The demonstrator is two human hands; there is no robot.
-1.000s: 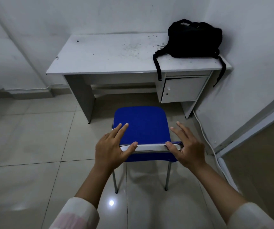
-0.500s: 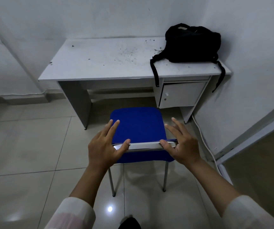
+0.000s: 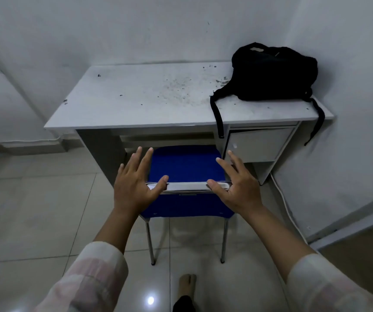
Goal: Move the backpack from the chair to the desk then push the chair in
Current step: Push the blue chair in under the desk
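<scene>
The black backpack [image 3: 273, 75] lies on the right end of the white desk [image 3: 147, 102], with two straps hanging over the front edge. The blue chair [image 3: 185, 165] stands in front of the desk, and the front of its seat is under the desktop. My left hand [image 3: 133, 185] and my right hand [image 3: 239, 188] press on the two ends of the chair's backrest rail. On both hands the fingers are spread and the thumb lies along the rail. Neither hand holds anything.
A white cabinet door [image 3: 260, 143] sits under the desk's right side, close to the chair's right edge. The desk's left leg panel [image 3: 104, 152] is next to my left hand. A white cable [image 3: 287, 206] runs along the right wall. My bare foot [image 3: 187, 284] is behind the chair.
The chair has slid forward with both hands on its backrest, and its seat now reaches under the desktop. I have stepped closer to the desk. The backpack has not moved.
</scene>
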